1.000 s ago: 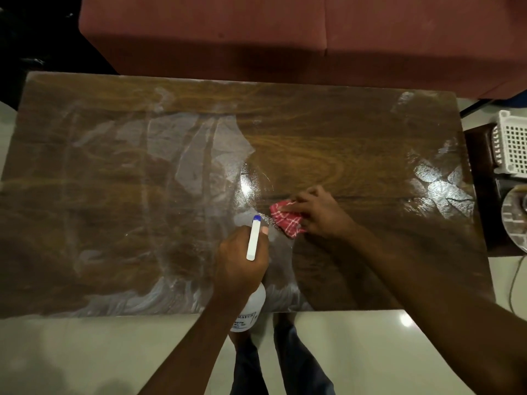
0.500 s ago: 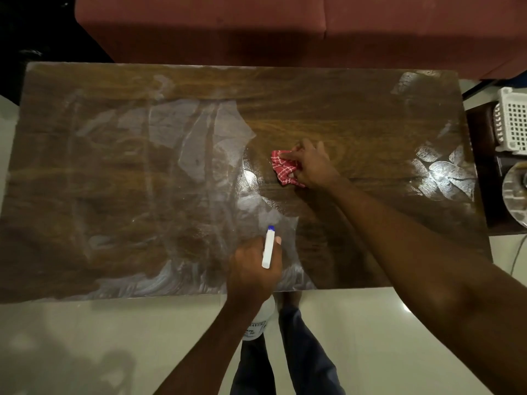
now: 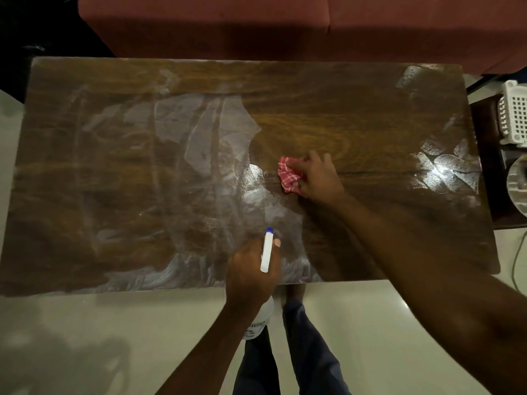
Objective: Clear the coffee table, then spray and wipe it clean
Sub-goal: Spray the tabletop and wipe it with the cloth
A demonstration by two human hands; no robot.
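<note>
The wooden coffee table (image 3: pixel 114 181) fills the view, its top streaked with wet whitish smears on the left half, near the front edge and at the right end. My right hand (image 3: pixel 318 175) grips a bunched red checked cloth (image 3: pixel 288 173) and presses it on the table near the middle. My left hand (image 3: pixel 251 269) holds a white spray bottle (image 3: pixel 266 252) with a blue tip over the front edge; the bottle's body shows below my wrist.
A red sofa (image 3: pixel 256 27) runs along the table's far side. At the right stand a white perforated basket (image 3: pixel 514 115) and a round pale object (image 3: pixel 517 183) on a dark side table. Pale tiled floor (image 3: pixel 85 337) lies in front, with my legs below.
My right hand with the cloth swept away from me from near the spray bottle toward the table's middle, then stayed about there. The left hand with the bottle shifted slightly toward the front edge.
</note>
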